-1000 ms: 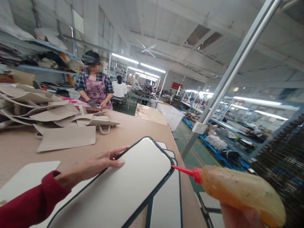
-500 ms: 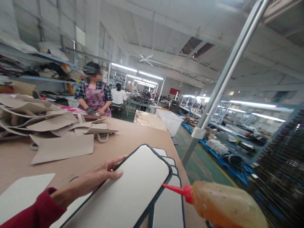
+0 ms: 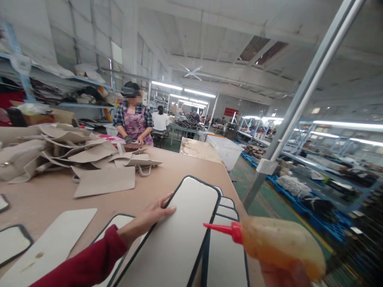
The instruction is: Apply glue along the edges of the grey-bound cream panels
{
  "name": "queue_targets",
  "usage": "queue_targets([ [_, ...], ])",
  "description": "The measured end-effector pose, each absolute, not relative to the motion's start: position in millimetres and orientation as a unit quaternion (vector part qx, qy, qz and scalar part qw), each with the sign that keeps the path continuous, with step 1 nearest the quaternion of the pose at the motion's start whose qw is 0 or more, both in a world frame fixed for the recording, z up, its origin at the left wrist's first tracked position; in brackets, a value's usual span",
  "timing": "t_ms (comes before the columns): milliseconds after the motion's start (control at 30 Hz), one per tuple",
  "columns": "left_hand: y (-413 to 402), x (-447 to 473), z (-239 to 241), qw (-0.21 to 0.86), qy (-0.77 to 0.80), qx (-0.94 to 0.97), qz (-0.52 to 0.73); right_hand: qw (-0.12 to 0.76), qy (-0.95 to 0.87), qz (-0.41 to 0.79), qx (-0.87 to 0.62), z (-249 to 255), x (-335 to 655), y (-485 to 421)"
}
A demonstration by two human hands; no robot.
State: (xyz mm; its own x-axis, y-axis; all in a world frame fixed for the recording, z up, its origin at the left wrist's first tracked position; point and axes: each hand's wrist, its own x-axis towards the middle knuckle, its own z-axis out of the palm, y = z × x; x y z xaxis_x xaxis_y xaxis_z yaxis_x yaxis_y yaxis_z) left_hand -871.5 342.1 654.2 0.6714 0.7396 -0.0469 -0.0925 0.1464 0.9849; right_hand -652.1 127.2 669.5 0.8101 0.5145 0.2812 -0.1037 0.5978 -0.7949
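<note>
My left hand (image 3: pixel 149 220), in a dark red sleeve, lies with fingers flat on the left edge of a white panel with a dark border (image 3: pixel 179 235), which is tilted up off the brown table (image 3: pixel 167 175). My right hand (image 3: pixel 281 275), only partly in view at the bottom edge, grips a soft orange glue bottle (image 3: pixel 278 245). Its red nozzle (image 3: pixel 220 229) points left, at the panel's right edge. Similar bordered white panels (image 3: pixel 226 255) lie stacked under and to the right of the raised one.
Beige cut pieces (image 3: pixel 77 155) are piled at the table's far left. More white panels (image 3: pixel 54 243) lie at the near left. A person in a purple apron (image 3: pixel 134 121) works at the table's far end. A slanted metal post (image 3: pixel 296 103) rises right of the table edge.
The view has swung right and down, bringing more panels at the near left into sight. The glue bottle's nozzle has dropped from the panel's top right corner to beside its right edge.
</note>
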Motion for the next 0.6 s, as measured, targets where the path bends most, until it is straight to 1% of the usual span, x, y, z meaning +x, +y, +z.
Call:
queue_targets([
  [67, 344.3, -856.0, 642.1, 0.712, 0.269, 0.574, 0.301, 0.857, -0.212, 0.222, -0.414, 676.0, -652.7, 136.8],
  [167, 346.8, -828.6, 621.1, 0.73, 0.297, 0.551, 0.274, 0.835, -0.216, 0.244, -0.443, 672.7, -642.3, 149.9],
  [267, 348.6, -800.4, 597.1, 0.755, 0.342, 0.508, 0.236, 0.826, -0.22, 0.226, -0.467, 657.5, -622.9, 155.4],
  [400, 350.1, -771.1, 570.3, 0.775, 0.366, 0.468, 0.214, 0.821, -0.204, 0.227, -0.483, 631.8, -600.3, 152.8],
  [600, 350.7, -762.4, 556.9, 0.779, 0.362, 0.469, 0.207, 0.811, -0.205, 0.239, -0.493, 601.9, -582.5, 156.6],
])
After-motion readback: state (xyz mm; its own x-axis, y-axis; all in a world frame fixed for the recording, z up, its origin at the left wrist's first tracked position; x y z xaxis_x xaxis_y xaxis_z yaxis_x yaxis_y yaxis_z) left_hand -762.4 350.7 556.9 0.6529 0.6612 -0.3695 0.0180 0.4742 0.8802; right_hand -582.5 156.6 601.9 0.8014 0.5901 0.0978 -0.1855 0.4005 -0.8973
